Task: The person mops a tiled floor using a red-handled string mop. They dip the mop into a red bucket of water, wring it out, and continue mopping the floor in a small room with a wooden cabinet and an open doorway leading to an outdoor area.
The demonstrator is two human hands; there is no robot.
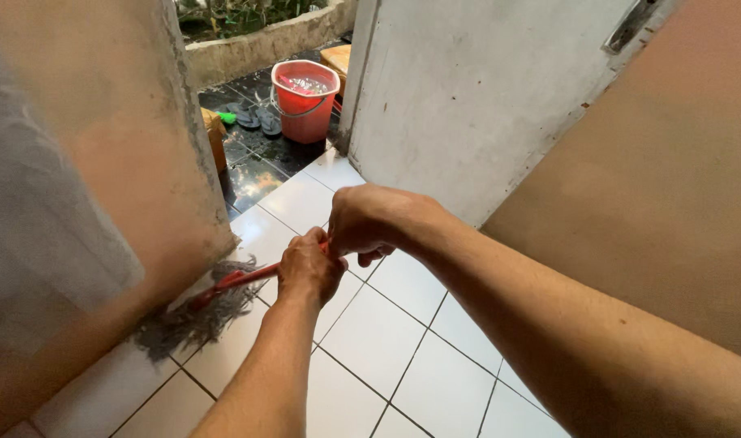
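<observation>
Both my hands grip a red mop handle (242, 278) over a white tiled floor (386, 341). My left hand (308, 270) holds the handle lower down, closer to the head. My right hand (373, 219) is closed on the handle's upper part, just above and right of the left. The grey stringy mop head (193, 318) lies spread on the tiles at the foot of the left wall, and the handle slants from it up to my hands.
A stained beige wall (135, 162) stands at left and a white door (468, 97) at right, leaving a narrow doorway. Beyond, on dark wet tiles, a red bucket (304, 101) holds water, with dark sandals (253, 118) beside it. A brown surface (670, 203) fills the right.
</observation>
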